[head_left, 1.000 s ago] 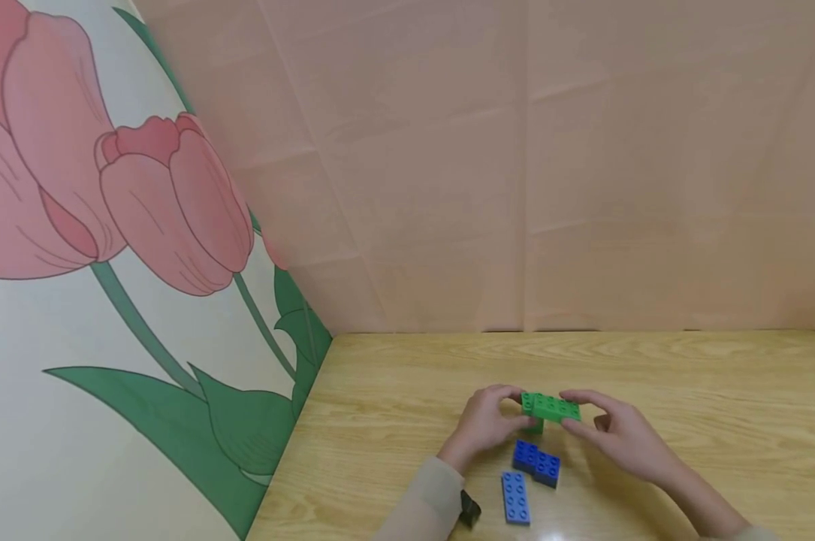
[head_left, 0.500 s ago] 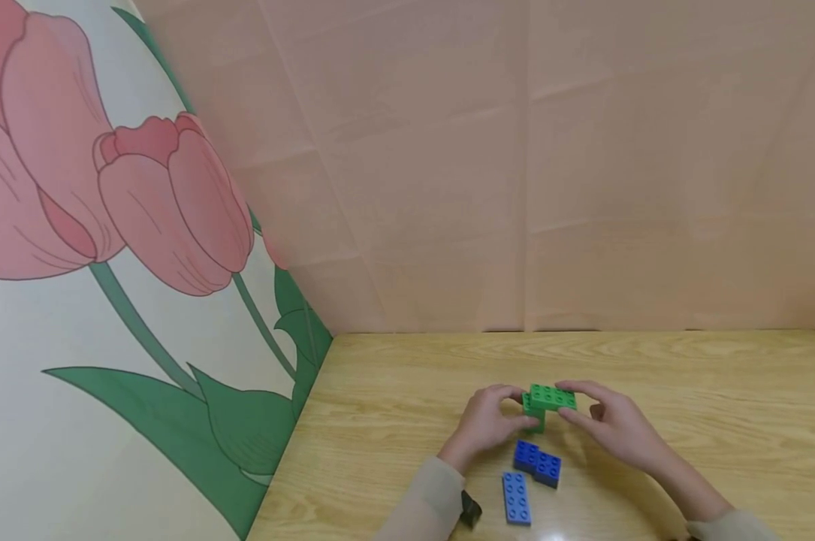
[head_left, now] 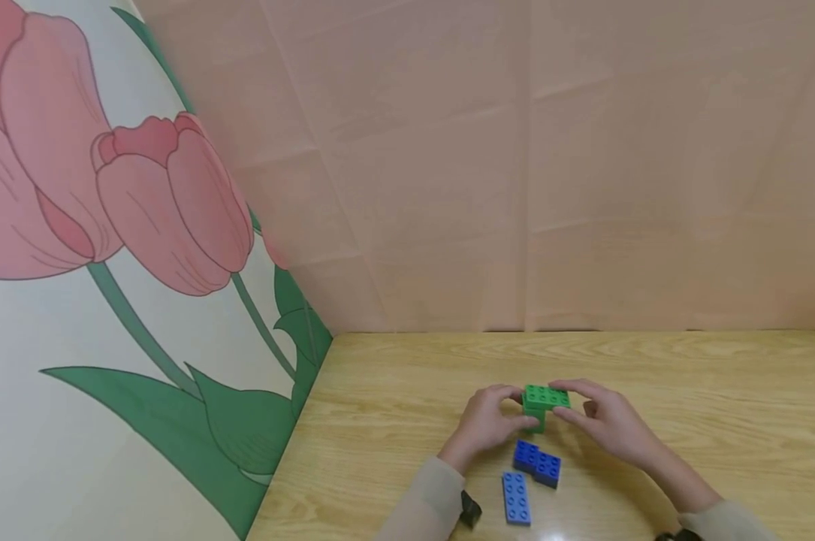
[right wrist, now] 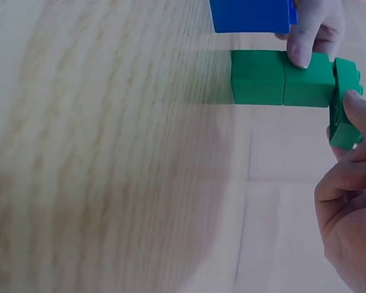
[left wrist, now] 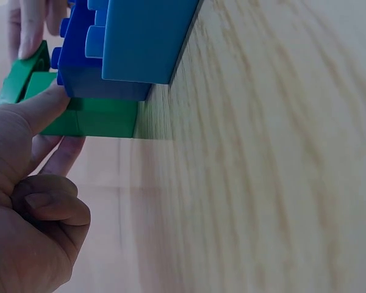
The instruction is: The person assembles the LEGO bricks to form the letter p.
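Note:
Two green bricks point(right wrist: 257, 77) are stacked into a short upright column on the table. My left hand point(head_left: 486, 419) pinches the upper part of this column between thumb and fingers. A thin green plate point(head_left: 547, 396), studs up, lies across the column's top and juts out to the right. My right hand point(head_left: 613, 422) pinches the plate's right end. In the right wrist view the plate looks slightly tilted, with a narrow gap at part of the joint; whether its studs are engaged I cannot tell. The left wrist view shows the hand's lower fingers curled inward.
Two dark blue bricks point(head_left: 537, 463) sit together, offset, just in front of the green column. Closer to the front lies a lighter blue plate point(head_left: 516, 498). A black object point(head_left: 470, 509) shows beside the left sleeve. A tulip-painted wall point(head_left: 177, 203) borders the wooden table at left.
My right hand has lifted the green plate slightly, then shifted it left over the column's top. It has gone from tilted to nearly level. The left hand has stayed in place.

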`<control>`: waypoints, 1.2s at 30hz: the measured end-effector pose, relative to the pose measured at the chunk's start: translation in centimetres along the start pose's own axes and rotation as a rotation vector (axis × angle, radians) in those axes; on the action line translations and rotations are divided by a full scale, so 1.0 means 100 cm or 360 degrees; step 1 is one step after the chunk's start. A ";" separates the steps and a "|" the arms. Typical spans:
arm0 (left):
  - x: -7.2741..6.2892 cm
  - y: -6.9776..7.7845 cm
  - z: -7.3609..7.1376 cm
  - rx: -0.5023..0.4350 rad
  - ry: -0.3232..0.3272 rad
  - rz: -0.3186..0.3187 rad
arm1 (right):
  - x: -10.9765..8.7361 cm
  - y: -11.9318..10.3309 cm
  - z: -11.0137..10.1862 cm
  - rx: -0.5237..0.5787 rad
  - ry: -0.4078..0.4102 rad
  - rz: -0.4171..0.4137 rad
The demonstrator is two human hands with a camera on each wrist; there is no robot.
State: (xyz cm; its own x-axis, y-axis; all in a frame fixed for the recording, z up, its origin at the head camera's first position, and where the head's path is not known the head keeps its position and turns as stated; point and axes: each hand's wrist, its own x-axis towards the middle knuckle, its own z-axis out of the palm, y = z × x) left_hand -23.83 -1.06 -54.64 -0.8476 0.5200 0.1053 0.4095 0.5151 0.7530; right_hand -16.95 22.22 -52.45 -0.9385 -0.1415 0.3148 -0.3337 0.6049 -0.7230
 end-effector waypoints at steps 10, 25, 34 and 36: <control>-0.006 -0.001 0.001 -0.0015 -0.0025 -0.0014 | -0.004 -0.006 0.003 -0.0045 0.0038 -0.0105; -0.011 -0.001 -0.003 -0.0001 -0.0052 0.0026 | -0.004 -0.011 -0.001 -0.0172 0.0014 -0.0262; -0.015 0.002 -0.006 0.0013 -0.0067 0.0028 | -0.003 -0.021 -0.003 -0.0263 -0.0059 -0.0268; -0.016 0.002 -0.007 0.0016 -0.0073 0.0023 | -0.004 -0.023 -0.002 -0.0272 -0.0062 -0.0265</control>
State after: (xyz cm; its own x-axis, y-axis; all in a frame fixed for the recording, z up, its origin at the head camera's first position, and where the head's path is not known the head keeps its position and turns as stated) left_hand -22.60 -2.31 -54.23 -0.8254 0.5580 0.0857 0.4249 0.5141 0.7451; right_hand -15.79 21.03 -50.76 -0.8755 -0.2785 0.3949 -0.4677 0.6941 -0.5472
